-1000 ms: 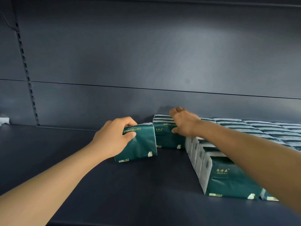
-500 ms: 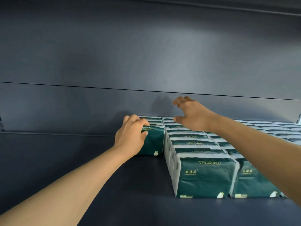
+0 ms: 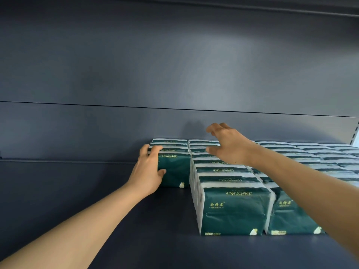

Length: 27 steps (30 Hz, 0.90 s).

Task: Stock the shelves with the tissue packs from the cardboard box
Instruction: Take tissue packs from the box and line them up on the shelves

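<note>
Hands first: the person's left hand (image 3: 148, 168) grips the front tissue pack (image 3: 174, 169) of a short new row, fingers curled over its top left edge and thumb pressed on its green face, likely to seat it square against the packs behind and beside it. That row stands at the back of the dark shelf (image 3: 77, 191), against the back panel (image 3: 174, 65), and has only a few packs in it.

The right hand (image 3: 228, 145) hovers just above the neighbouring full row (image 3: 229, 191), fingers spread and loosely bent, holding nothing; it looks ready to steady or tap that row level.

The full row runs from the back panel toward the shelf's front edge, each pack upright with its green face forward and its white top showing. Further rows (image 3: 310, 158) fill the shelf out to its right end, where a slotted upright (image 3: 355, 133) shows. Packing them face-out and tight keeps labels readable and rows straight.

To the left of the new row the shelf surface is bare dark metal. The cardboard box is not in view. Judging by the short row, more packs are needed to bring it to the front edge.
</note>
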Motion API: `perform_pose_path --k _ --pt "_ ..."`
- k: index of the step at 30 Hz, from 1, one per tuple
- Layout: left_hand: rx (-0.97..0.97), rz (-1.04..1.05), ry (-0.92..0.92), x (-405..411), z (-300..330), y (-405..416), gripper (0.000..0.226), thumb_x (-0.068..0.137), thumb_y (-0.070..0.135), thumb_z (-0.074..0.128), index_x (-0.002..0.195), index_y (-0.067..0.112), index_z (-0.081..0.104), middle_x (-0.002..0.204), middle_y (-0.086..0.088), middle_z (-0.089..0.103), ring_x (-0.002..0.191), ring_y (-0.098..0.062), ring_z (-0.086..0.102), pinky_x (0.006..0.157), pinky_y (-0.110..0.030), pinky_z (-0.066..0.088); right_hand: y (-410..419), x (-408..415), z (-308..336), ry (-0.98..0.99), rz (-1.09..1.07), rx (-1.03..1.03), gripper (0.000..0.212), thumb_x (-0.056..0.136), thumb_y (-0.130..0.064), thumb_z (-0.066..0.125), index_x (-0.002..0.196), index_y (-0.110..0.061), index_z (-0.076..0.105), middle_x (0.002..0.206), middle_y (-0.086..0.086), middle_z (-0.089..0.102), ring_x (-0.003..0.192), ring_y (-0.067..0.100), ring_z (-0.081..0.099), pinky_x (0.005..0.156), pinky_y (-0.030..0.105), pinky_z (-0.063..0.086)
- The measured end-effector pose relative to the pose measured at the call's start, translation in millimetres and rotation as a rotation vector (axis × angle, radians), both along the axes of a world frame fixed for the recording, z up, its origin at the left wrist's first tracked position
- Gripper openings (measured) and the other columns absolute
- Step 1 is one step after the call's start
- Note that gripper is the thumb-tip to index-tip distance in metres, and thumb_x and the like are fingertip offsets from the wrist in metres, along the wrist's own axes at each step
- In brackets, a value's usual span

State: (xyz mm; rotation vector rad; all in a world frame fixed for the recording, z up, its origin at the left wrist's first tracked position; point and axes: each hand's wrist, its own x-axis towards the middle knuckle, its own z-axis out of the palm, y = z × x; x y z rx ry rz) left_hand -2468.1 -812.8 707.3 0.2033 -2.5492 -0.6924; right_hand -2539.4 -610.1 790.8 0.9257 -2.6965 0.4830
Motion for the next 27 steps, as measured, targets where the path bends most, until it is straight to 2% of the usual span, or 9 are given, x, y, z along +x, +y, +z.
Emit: perform_pose_path --k 5,9,12,19,25,27 --pt "-0.003 0.002 -0.035 0.3 2.3 -2.0 0.062 0.090 0.017 0.062 0.142 0.022 0.029 0.151 -0.004 0.017 0.125 -0.027 0.045 0.098 -0.034 0.039 2.5 0.2 -6.1 -0.008 0.003 0.008 0.061 0.090 -0.026 0.059 0.141 -0.014 0.029 0.139 0.010 0.037 0.130 0.026 0.038 0.102 0.032 0.035" --pt "0.037 -0.012 -0.058 6.3 13.3 -4.4 0.069 0.089 0.027 0.064 0.146 0.020 0.025 0.150 -0.003 0.022 0.129 -0.024 0.041 0.100 -0.031 0.036 4.6 5.8 -3.8 -0.013 -0.010 -0.003 0.061 0.089 -0.026 0.060 0.141 -0.014 0.030 0.140 0.010 0.037 0.129 0.026 0.040 0.101 0.032 0.036" --pt "0.020 -0.003 -0.029 19.1 29.8 -5.2 0.069 0.090 0.030 0.063 0.146 0.020 0.025 0.150 -0.003 0.025 0.135 -0.023 0.034 0.107 -0.037 0.034 7.2 18.6 5.0 0.007 -0.029 -0.025 0.061 0.088 -0.025 0.061 0.140 -0.013 0.032 0.137 0.011 0.040 0.124 0.027 0.044 0.098 0.031 0.038" --pt "-0.026 -0.025 0.045 78.7 67.8 -6.4 0.058 0.092 0.026 0.059 0.142 0.022 0.031 0.145 0.000 0.041 0.133 -0.021 0.039 0.105 -0.044 0.038 19.6 82.6 26.1 0.084 -0.037 -0.071 0.058 0.087 -0.023 0.062 0.137 -0.012 0.036 0.135 0.009 0.043 0.121 0.025 0.046 0.096 0.027 0.036" --pt "0.000 -0.105 0.056 151.7 71.4 3.7 0.045 0.092 0.024 0.059 0.133 0.023 0.042 0.130 0.003 0.056 0.115 -0.017 0.053 0.098 -0.040 0.045 39.5 171.5 17.8 0.174 -0.076 -0.109 0.051 0.088 -0.025 0.061 0.133 -0.012 0.041 0.128 0.007 0.049 0.112 0.024 0.053 0.096 0.035 0.043" --pt "0.017 -0.151 0.041 179.3 64.6 11.2 0.042 0.092 0.023 0.058 0.131 0.024 0.044 0.124 0.004 0.058 0.105 -0.014 0.057 0.095 -0.039 0.047 48.6 202.7 6.9 0.183 -0.095 -0.107 0.049 0.087 -0.025 0.062 0.130 -0.012 0.044 0.125 0.007 0.051 0.109 0.024 0.055 0.092 0.031 0.043"
